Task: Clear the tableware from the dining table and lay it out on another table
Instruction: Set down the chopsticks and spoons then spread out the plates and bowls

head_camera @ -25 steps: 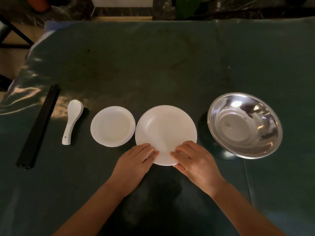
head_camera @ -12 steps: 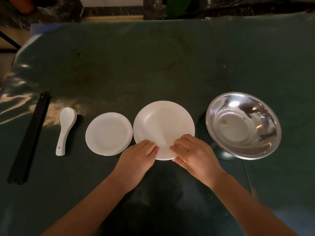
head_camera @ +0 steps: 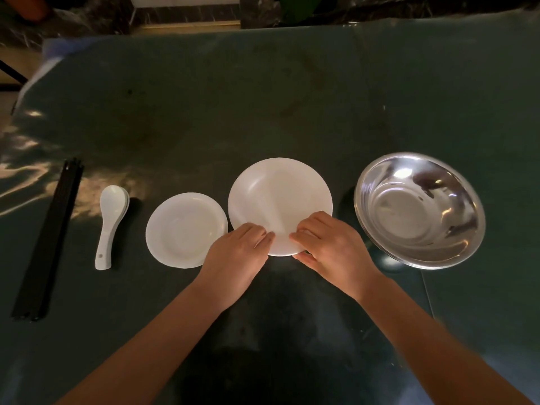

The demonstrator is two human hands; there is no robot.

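gripping the near rim of the plate [head_camera: 280, 200], both hands work as a pair: the left hand [head_camera: 238, 255] has its fingers curled over the edge, and the right hand [head_camera: 327, 244] pinches it with fingers on top and the thumb tucked below. the plate sits on the table [head_camera: 263, 97] between the saucer [head_camera: 185, 229] and the steel bowl [head_camera: 419, 210], its left edge just beside the saucer's. further left lie a spoon [head_camera: 109, 220] and black chopsticks [head_camera: 48, 238], all in one row. this looks like either setting the plate down or starting to lift it; i cannot tell which. the next move likely calls for a level, two-handed hold, keeping clear of the saucer and bowl on either side.
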